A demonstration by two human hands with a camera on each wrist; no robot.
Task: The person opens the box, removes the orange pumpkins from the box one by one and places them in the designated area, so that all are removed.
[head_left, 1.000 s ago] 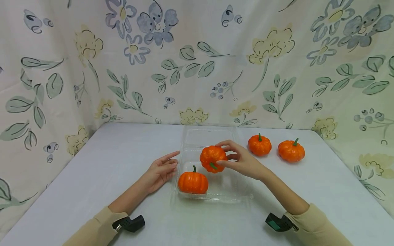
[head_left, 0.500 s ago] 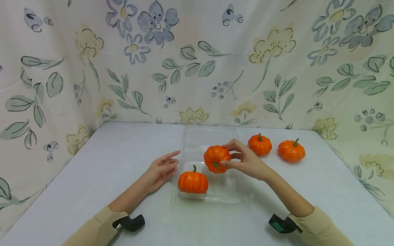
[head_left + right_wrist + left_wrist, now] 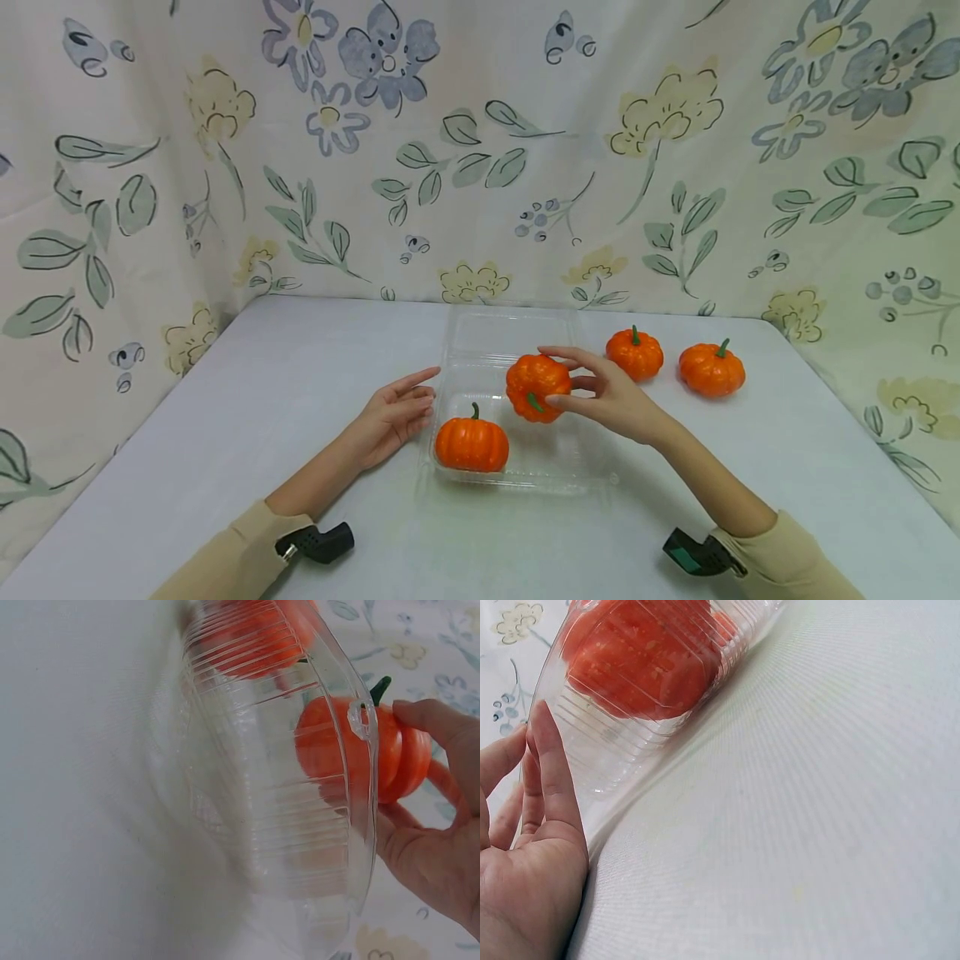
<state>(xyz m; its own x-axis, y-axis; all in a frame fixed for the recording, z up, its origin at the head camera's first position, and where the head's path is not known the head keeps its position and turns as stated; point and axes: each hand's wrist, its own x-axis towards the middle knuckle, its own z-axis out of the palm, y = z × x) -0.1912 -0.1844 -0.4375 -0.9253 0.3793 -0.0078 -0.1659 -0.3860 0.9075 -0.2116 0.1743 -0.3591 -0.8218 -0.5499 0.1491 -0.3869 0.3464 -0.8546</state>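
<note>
In the head view my right hand (image 3: 618, 400) grips a small orange pumpkin (image 3: 537, 387) above the clear plastic container (image 3: 555, 479). The pumpkin is tilted, its green stem turned toward the front. Through the container's wall, the right wrist view shows part of the held pumpkin (image 3: 401, 757), with thumb and fingers around it. Another pumpkin (image 3: 472, 445) sits upright in the container's front left corner. My left hand (image 3: 393, 421) lies beside the container's left side, fingers extended and holding nothing. In the left wrist view its fingertips (image 3: 544, 720) are at the container's rim; contact is hard to tell.
Two more pumpkins stand on the white table (image 3: 300, 350) at the back right: one (image 3: 634, 354) near the container, the other (image 3: 712, 369) farther right. The container's clear lid (image 3: 510, 332) lies folded open at the back. A floral curtain (image 3: 480, 167) hangs behind the table.
My right hand has shifted slightly to the right with the pumpkin, still over the container. The left hand and the other pumpkins stay in place.
</note>
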